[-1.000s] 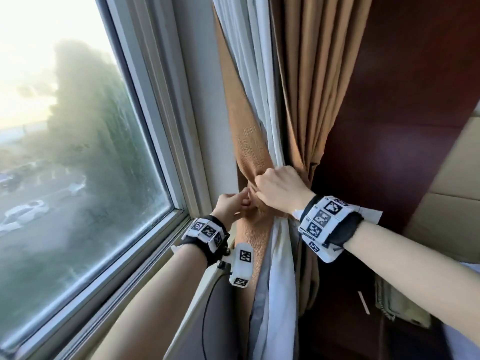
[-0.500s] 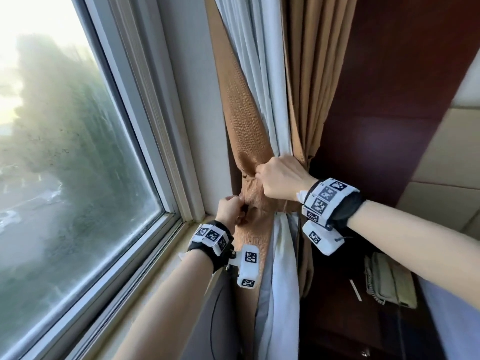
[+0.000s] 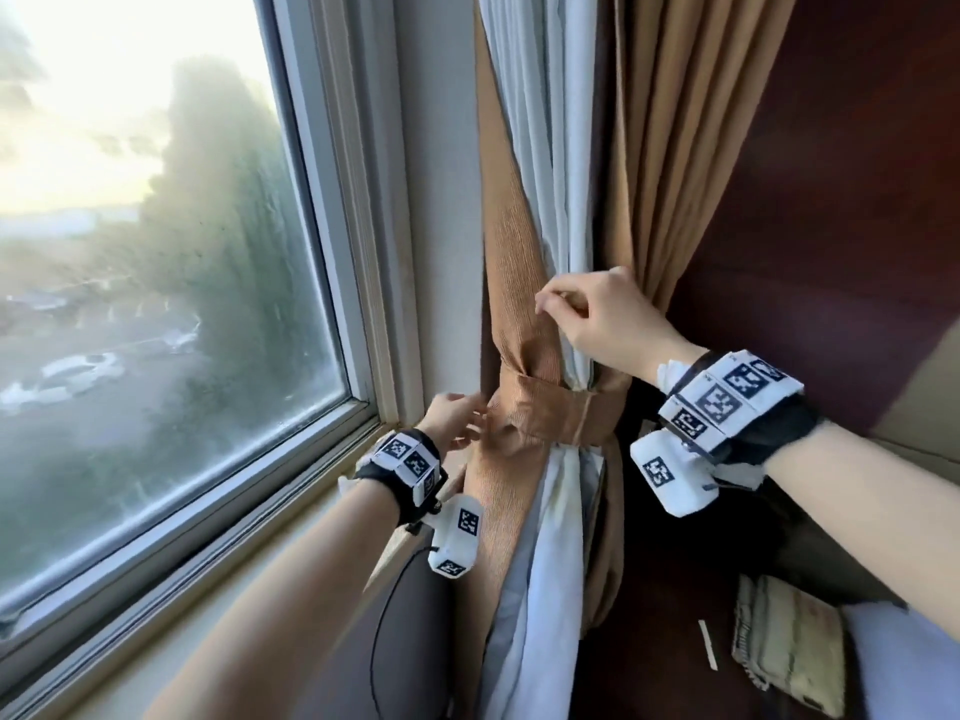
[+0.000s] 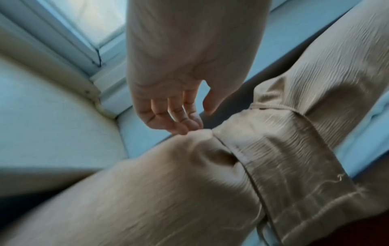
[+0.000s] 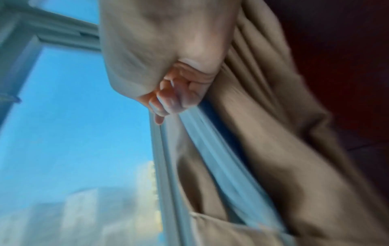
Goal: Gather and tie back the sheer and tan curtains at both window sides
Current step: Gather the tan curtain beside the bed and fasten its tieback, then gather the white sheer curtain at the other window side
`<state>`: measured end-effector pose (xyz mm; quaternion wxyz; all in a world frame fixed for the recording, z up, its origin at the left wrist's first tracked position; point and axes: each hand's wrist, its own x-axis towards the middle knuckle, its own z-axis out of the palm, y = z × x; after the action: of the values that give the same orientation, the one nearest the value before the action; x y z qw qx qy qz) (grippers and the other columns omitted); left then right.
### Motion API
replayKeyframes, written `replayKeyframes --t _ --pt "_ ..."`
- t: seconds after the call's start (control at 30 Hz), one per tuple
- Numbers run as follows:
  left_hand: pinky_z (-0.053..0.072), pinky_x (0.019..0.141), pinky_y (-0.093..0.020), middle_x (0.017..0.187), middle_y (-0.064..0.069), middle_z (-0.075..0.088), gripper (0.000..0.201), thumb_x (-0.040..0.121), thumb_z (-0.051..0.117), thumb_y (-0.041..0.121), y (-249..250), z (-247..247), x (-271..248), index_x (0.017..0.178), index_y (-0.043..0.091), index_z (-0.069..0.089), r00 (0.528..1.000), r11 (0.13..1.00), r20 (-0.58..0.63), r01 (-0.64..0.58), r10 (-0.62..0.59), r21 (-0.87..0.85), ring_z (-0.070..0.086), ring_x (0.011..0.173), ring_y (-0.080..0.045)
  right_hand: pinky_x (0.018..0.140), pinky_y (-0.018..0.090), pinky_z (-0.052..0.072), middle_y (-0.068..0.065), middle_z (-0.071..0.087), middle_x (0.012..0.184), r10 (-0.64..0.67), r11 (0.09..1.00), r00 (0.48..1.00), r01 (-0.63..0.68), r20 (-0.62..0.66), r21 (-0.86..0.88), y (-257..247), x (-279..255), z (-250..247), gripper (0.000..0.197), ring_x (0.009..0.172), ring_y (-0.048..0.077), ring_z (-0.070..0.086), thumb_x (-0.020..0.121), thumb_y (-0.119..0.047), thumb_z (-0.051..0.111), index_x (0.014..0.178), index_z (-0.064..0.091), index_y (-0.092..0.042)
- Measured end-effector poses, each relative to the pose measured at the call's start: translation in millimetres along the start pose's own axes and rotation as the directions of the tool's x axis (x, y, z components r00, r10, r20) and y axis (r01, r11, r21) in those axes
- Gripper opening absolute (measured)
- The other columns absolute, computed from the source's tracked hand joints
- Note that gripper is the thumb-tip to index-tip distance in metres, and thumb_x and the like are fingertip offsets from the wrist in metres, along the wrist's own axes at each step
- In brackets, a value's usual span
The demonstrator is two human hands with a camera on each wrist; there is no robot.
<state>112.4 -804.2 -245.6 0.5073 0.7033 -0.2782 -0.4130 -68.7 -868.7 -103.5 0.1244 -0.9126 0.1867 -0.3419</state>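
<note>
- Two curtains hang bunched together at the right side of the window [image 3: 171, 283]: the sheer curtain [image 3: 545, 148] in pale folds, and the tan curtain [image 3: 670, 163] in pleats just beside it, against a dark red-brown wall [image 3: 841, 200].
- A tan tie-back band [image 3: 561, 413] wraps level around both curtains, with a knot at its left end; below it the sheer cloth spills out white between tan folds.
- The left hand [image 3: 454, 420] sits low by the window sill [image 3: 291, 517], fingers relaxed and loosely spread; in the left wrist view the fingertips [image 4: 190, 125] just touch the bunched cloth at the knot and hold nothing.
- The right hand [image 3: 597, 324] is above the band, at the sheer folds. Its fingers are curled in; the right wrist view is blurred, but they seem to pinch an edge of the sheer curtain between thumb and fingertips [image 5: 168, 103].
- Both wrists wear black straps with white marker blocks [image 3: 722, 402].
- Down at the lower right, a folded olive-green cloth [image 3: 789, 646] lies on a dark surface, with a small white stick [image 3: 707, 644] just beside it.
- Outside the glass, hazy trees and parked cars [image 3: 78, 371] show.
</note>
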Motion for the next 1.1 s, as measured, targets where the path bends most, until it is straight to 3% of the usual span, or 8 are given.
replayKeyframes --t 0.1,0.23,0.33,0.53,0.63,0.7,0.8,1.1 --pt "0.041 0.056 -0.022 0.071 -0.003 0.058 0.018 0.096 0.054 0.018 11 -23 -15 0.081 0.010 0.061 0.999 0.995 -0.011 -0.052 0.053 0.080 0.053 0.057 -0.013 0.059 0.008 0.032 -0.018 0.053 0.046 -0.044 0.993 0.998 0.038 0.053 0.113 -27 23 3 0.021 0.052 0.000 0.052 0.094 -0.022 0.058 0.077 0.070 -0.017" --pt "0.047 0.047 -0.016 0.077 -0.006 0.064 0.010 0.093 0.060 0.010 23 -87 -61 0.098 0.003 0.064 0.993 0.979 -0.078 -0.077 0.093 0.190 0.060 0.054 -0.009 0.057 0.014 0.036 -0.009 0.059 0.057 -0.171 0.984 0.963 0.156 0.211 0.084 -76 50 28 0.022 0.054 0.003 0.051 0.094 -0.027 0.057 0.080 0.072 -0.018" --pt "0.049 0.054 -0.018 0.080 -0.006 0.065 0.013 0.094 0.057 0.011 27 -153 -113 0.101 0.002 0.064 0.973 0.971 -0.181 -0.102 0.142 0.217 0.061 0.060 -0.012 0.056 0.025 0.042 -0.006 0.059 0.059 -0.239 0.971 0.928 0.222 0.285 0.091 -118 59 51 0.023 0.056 0.005 0.052 0.095 -0.027 0.055 0.083 0.072 -0.016" --pt "0.053 0.068 -0.023 0.083 -0.006 0.066 0.014 0.097 0.054 0.015 1 -282 -284 0.098 0.005 0.064 0.838 0.967 -0.501 -0.113 0.217 0.230 0.064 0.071 -0.017 0.061 0.019 0.049 -0.001 0.070 0.082 -0.497 0.860 0.800 0.401 0.336 0.316 -262 53 110 0.016 0.063 0.005 0.060 0.094 -0.016 0.058 0.098 0.073 -0.010" --pt "0.052 0.068 -0.024 0.078 -0.006 0.064 0.013 0.097 0.053 0.013 -32 -331 -416 0.091 0.008 0.063 0.692 0.973 -0.696 -0.037 0.190 0.229 0.062 0.067 -0.016 0.068 0.035 0.055 0.004 0.072 0.081 -0.675 0.713 0.691 0.524 0.257 0.465 -387 26 140 0.015 0.069 0.018 0.065 0.090 -0.016 0.060 0.091 0.073 -0.009" --pt "0.052 0.066 -0.023 0.075 -0.004 0.065 0.014 0.097 0.053 0.013 -49 -355 -494 0.090 0.008 0.064 0.626 0.973 -0.763 0.032 0.159 0.229 0.063 0.064 -0.015 0.068 0.031 0.054 0.000 0.070 0.080 -0.755 0.628 0.609 0.565 0.243 0.535 -463 3 150 0.014 0.069 0.015 0.064 0.091 -0.017 0.061 0.092 0.073 -0.011" --pt "0.051 0.063 -0.021 0.076 -0.005 0.066 0.015 0.098 0.051 0.013 -89 -388 -648 0.096 0.006 0.064 0.453 0.971 -0.888 0.164 0.080 0.172 0.064 0.064 -0.015 0.074 0.025 0.051 -0.003 0.068 0.085 -0.864 0.468 0.470 0.619 0.180 0.631 -601 -60 164 0.015 0.076 0.013 0.064 0.092 -0.017 0.060 0.101 0.073 -0.014" --pt "0.044 0.050 -0.018 0.071 -0.005 0.059 0.024 0.098 0.045 0.008 -207 -420 -960 0.077 0.012 0.056 -0.067 0.933 -0.992 0.336 -0.108 -0.124 0.057 0.055 -0.012 0.083 0.039 0.055 0.000 0.069 0.093 -0.975 0.209 0.182 0.588 0.124 0.781 -883 -231 201 0.018 0.085 0.019 0.065 0.089 -0.021 0.058 0.101 0.070 -0.025"
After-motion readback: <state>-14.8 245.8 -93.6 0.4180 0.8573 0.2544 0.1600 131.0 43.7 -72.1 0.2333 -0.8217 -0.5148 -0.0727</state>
